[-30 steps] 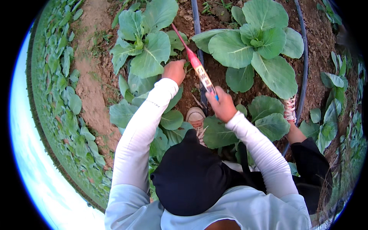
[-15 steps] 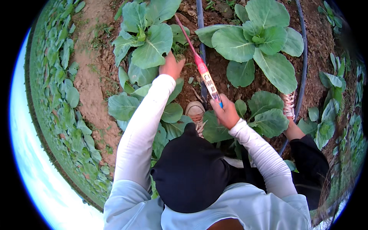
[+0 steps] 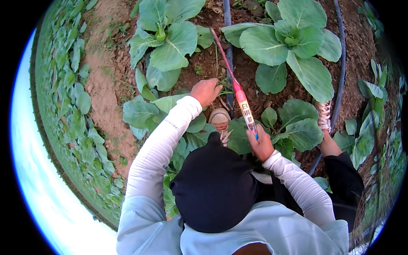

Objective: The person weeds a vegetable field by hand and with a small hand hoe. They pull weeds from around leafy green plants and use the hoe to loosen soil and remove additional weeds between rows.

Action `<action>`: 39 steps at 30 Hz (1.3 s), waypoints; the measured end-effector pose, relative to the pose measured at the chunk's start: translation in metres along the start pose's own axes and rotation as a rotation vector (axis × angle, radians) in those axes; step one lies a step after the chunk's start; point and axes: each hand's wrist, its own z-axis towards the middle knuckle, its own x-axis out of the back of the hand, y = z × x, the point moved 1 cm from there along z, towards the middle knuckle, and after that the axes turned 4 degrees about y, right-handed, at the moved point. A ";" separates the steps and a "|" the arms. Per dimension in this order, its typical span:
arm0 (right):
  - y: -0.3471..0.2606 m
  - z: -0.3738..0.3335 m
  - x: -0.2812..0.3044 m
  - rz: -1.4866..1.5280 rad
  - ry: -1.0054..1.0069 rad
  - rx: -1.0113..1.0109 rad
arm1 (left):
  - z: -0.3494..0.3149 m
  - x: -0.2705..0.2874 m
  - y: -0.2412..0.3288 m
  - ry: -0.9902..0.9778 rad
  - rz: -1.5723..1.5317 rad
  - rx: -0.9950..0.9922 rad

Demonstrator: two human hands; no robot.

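My left hand (image 3: pixel 205 92) is closed, its fingers pinching a small tuft of green weeds (image 3: pixel 226 88) above the soil between the leafy plants. In my right hand (image 3: pixel 261 143) is a slim hand tool (image 3: pixel 239 96) with a red shaft, a pale printed label and a blue end. My fingers wrap its near end. The tool slants away and to the left, over a dark drip hose (image 3: pixel 229 55); the shape of its working end is hard to make out. A large cabbage-like plant (image 3: pixel 172 46) grows beyond my left hand.
Another broad-leaved plant (image 3: pixel 293 40) grows at the far right, and a smaller one (image 3: pixel 299 123) beside my right hand. A second hose (image 3: pixel 340 63) runs along the right. My shoes (image 3: pixel 219 119) stand among the plants. Bare soil (image 3: pixel 102 72) lies to the left.
My left hand has come back toward me and slightly right, away from the far-left plant, with weeds now showing in its fingers. My right hand and the tool have shifted slightly nearer and right.
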 end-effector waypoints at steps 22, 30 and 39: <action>-0.020 0.042 -0.006 0.185 -0.022 0.068 | 0.023 0.010 -0.045 -0.149 0.007 -0.052; -0.077 0.125 0.000 0.278 -0.083 0.035 | 0.114 0.041 -0.012 0.268 -0.078 0.046; -0.108 0.162 -0.010 0.562 -0.053 0.062 | 0.251 0.077 -0.065 0.533 0.924 0.066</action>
